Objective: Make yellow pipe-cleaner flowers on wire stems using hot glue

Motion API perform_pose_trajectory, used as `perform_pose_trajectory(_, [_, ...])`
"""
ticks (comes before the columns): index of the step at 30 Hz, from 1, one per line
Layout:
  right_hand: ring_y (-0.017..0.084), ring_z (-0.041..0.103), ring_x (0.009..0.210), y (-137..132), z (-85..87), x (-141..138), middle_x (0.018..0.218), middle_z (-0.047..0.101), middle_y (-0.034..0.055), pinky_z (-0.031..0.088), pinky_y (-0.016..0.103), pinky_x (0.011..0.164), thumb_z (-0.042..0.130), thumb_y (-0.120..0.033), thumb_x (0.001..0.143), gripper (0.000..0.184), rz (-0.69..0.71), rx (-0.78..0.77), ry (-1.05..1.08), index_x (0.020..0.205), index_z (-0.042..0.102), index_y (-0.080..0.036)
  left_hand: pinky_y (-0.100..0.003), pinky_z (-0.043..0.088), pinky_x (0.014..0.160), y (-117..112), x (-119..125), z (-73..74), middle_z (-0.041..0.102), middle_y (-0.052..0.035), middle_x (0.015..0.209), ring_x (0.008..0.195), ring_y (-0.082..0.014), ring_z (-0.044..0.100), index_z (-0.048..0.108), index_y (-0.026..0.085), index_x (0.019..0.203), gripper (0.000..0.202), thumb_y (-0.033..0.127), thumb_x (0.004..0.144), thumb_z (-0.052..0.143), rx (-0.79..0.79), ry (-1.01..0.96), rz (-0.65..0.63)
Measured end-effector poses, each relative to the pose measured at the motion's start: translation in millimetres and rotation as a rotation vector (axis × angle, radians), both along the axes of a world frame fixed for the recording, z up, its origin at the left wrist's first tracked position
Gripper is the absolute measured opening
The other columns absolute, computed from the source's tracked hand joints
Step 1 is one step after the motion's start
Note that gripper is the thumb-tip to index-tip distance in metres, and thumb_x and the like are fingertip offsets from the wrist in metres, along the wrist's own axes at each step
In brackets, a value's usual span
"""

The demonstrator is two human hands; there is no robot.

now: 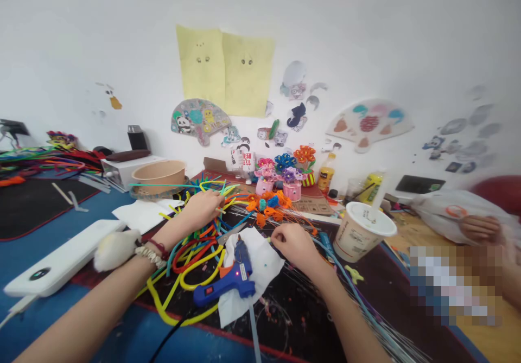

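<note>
1. The left hand (205,210) is in the heap of fuzzy stems (207,233). Its fingers bend down onto them. I cannot tell if its grip has hold of one.
2. The right hand (296,246) is low over the dark mat (309,319), just beside the white paper (271,260). Its grip is curled in, with thumb and finger close together. I cannot tell if a small thing is held there.
3. The stems lie in a tangle on the bench (24,254), left of the paper. Some are yellow, some red, some blue.
4. The glue gun (226,287) rests on the paper, between the two arms. A red light shows on it.
5. Orange flowers (285,200) lie loose past the hands, near the pots of flowers (292,190).
6. I think the step in hand is picking out a stem.
7. The next move seems to call for a soft pinch on one stem and a slow pull, keeping the arms off the glue gun's tip.
</note>
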State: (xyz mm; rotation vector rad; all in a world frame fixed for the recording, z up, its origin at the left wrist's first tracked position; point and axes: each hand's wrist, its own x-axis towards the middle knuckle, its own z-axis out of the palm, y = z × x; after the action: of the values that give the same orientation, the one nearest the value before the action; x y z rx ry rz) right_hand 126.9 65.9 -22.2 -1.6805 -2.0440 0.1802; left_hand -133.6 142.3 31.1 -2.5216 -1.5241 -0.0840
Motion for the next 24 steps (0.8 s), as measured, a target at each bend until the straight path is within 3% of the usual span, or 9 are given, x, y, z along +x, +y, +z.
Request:
perform_pose_trajectory(3, [0.023, 0.067, 0.066, -1.9, 1.7, -0.2, 0.066, 0.073, 0.0065, 0.038, 0.028, 0.058, 0.063, -0.022, 0.083, 0.022, -0.034, 0.065, 0.001, 0.062, 0.072, -0.020, -0.044, 0.056, 0.087, 1.9, -0.3, 7.2, 0.064, -0.0084, 0.121, 0.102, -0.0223, 0.065, 0.061, 0.018, 0.118, 0.029, 0.033, 0.094, 0.061, 0.042, -0.030, -0.033])
perform_pose_trajectory(8, [0.028, 0.066, 0.089, -3.3, 10.9, 0.5, 0.093, 0.073, 0.0119, 0.046, 0.035, 0.076, 0.053, -0.031, 0.094, 0.025, -0.089, 0.271, 0.118, 0.101, 0.071, -0.016, -0.042, 0.056, 0.085, -9.1, -4.0, 37.3, 0.068, -0.0062, 0.108, 0.095, -0.0200, 0.067, 0.064, 0.016, 0.108, 0.024, 0.034, 0.094, 0.060, 0.172, -0.167, 0.005])
perform_pose_trajectory(12, [0.025, 0.065, 0.099, -4.5, 14.5, -4.0, 0.105, 0.070, 0.0103, 0.048, 0.033, 0.087, 0.054, -0.031, 0.094, 0.025, -0.001, 0.380, 0.224, 0.112, 0.066, -0.017, -0.034, 0.053, 0.080, -28.7, -3.2, 53.5, 0.073, -0.0042, 0.093, 0.086, -0.0194, 0.069, 0.066, 0.016, 0.102, 0.025, 0.032, 0.099, 0.047, 0.276, -0.309, 0.006])
perform_pose_trajectory(16, [0.024, 0.063, 0.106, -5.8, 13.9, -8.5, 0.112, 0.068, 0.0097, 0.048, 0.035, 0.094, 0.054, -0.028, 0.094, 0.023, 0.081, 0.432, 0.269, 0.112, 0.065, -0.019, -0.027, 0.048, 0.072, -33.3, -1.9, 47.7, 0.076, -0.0044, 0.090, 0.084, -0.0207, 0.071, 0.062, 0.019, 0.103, 0.022, 0.030, 0.097, 0.045, 0.320, -0.375, -0.011])
perform_pose_trajectory(20, [0.027, 0.063, 0.103, -5.0, 11.6, -8.3, 0.107, 0.069, 0.0109, 0.048, 0.041, 0.093, 0.053, -0.022, 0.093, 0.021, 0.099, 0.450, 0.284, 0.109, 0.066, -0.019, -0.029, 0.042, 0.061, -28.4, -7.1, 37.3, 0.075, -0.0073, 0.080, 0.074, -0.0260, 0.071, 0.062, 0.019, 0.095, 0.017, 0.028, 0.093, 0.047, 0.382, -0.377, 0.062])
perform_pose_trajectory(24, [0.030, 0.063, 0.102, -3.2, 9.7, -6.8, 0.105, 0.069, 0.0122, 0.049, 0.044, 0.091, 0.054, -0.020, 0.092, 0.021, 0.118, 0.461, 0.312, 0.108, 0.066, -0.017, -0.032, 0.038, 0.060, -38.8, -9.7, 39.7, 0.073, -0.0116, 0.080, 0.081, -0.0304, 0.069, 0.064, 0.019, 0.089, 0.023, 0.033, 0.094, 0.046, 0.501, -0.445, 0.119])
